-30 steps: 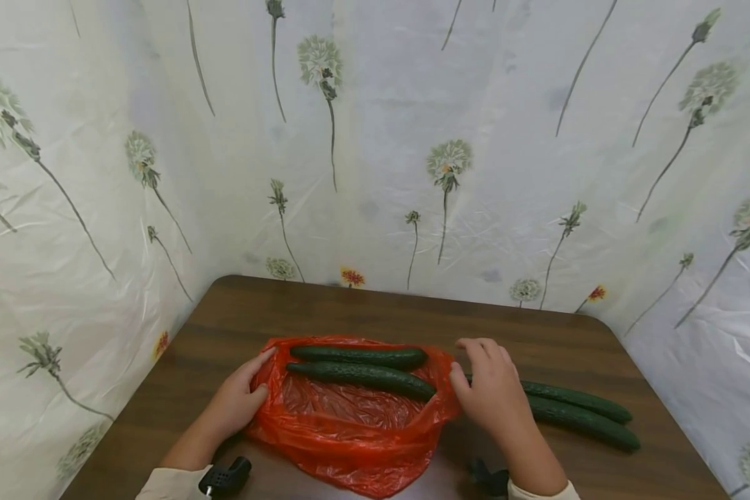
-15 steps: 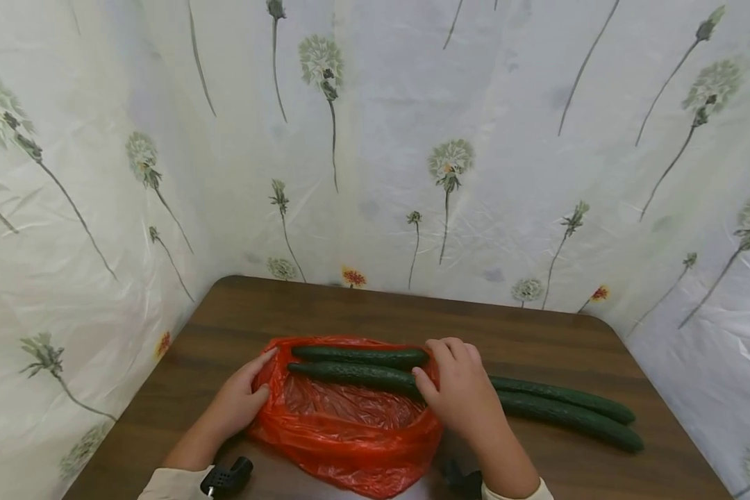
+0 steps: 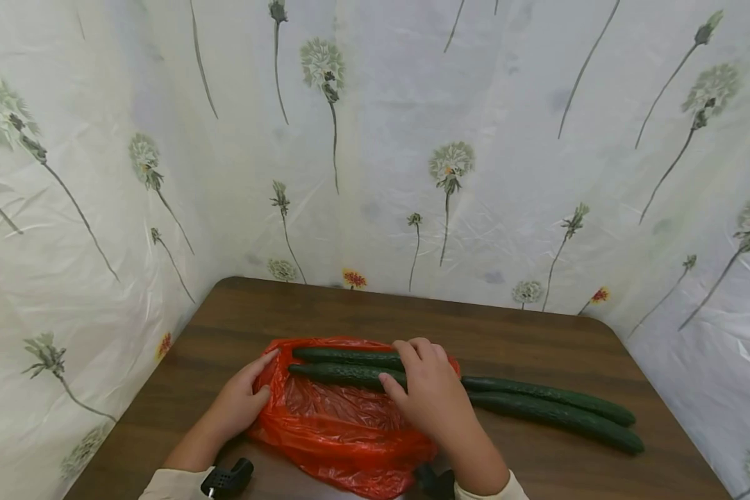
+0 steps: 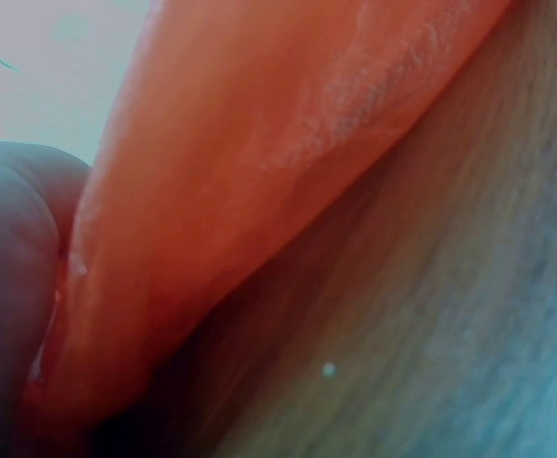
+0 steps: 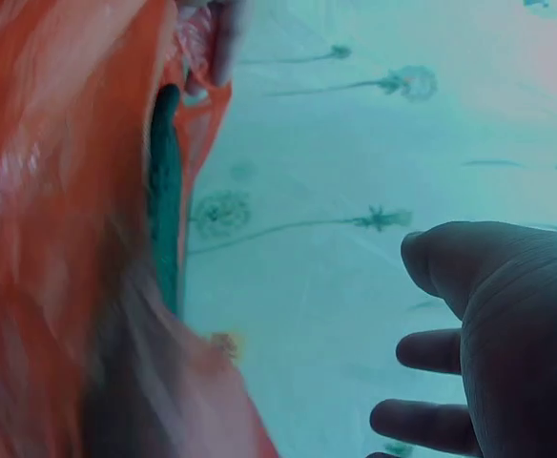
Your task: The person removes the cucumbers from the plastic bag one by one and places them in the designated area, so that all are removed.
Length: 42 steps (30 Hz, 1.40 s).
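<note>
A red plastic bag [image 3: 344, 444] lies on the table with its mouth facing up. Two long green cucumbers [image 3: 350, 375] rest inside it, along the far side. My left hand [image 3: 240, 399] holds the bag's left rim; in the left wrist view a finger [image 4: 16, 286] lies against the stretched film. Over the bag's right part hovers my right hand [image 3: 431, 392], covering the right ends of those cucumbers in the head view. Its thumb and fingers are spread apart, with nothing between them in the right wrist view. Two more cucumbers [image 3: 550, 410] lie on the table to the right.
The brown wooden table [image 3: 506, 340] has its far edge close to a pale curtain [image 3: 375, 139] printed with dandelions. The curtain also hangs at both sides. Black wrist camera mounts [image 3: 228, 478] sit under the wrists near the bag.
My right hand has moved left, from beside the bag's right rim to over the bag and the cucumbers' ends. The left hand has stayed at the left rim.
</note>
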Each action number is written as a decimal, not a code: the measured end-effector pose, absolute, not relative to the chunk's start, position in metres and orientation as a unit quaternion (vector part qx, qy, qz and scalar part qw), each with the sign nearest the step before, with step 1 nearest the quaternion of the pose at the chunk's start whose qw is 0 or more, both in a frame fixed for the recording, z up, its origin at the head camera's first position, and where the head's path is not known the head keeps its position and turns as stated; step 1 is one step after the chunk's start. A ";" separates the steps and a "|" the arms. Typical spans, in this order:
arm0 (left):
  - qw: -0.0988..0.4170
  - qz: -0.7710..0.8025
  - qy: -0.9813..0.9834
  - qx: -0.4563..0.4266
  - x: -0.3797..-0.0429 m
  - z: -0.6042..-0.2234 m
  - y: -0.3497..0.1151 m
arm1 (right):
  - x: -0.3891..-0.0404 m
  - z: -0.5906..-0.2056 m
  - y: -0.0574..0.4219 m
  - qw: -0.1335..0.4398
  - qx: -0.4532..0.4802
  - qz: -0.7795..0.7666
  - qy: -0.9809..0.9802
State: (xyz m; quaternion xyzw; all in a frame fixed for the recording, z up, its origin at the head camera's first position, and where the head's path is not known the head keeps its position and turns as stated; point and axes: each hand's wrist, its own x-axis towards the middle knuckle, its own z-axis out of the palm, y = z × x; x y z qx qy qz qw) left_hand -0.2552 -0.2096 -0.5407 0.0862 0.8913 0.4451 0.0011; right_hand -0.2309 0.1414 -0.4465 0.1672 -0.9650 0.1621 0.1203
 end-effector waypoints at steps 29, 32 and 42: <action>-0.001 0.461 0.882 0.100 -0.259 -0.544 -0.208 | -0.259 -0.480 0.100 0.048 0.169 0.136 -0.975; -0.002 0.461 0.882 0.101 -0.259 -0.543 -0.207 | -0.263 -0.487 0.098 0.034 0.162 0.126 -0.978; 0.001 0.468 0.878 0.098 -0.257 -0.540 -0.209 | -0.273 -0.506 0.086 -0.002 0.155 0.103 -0.983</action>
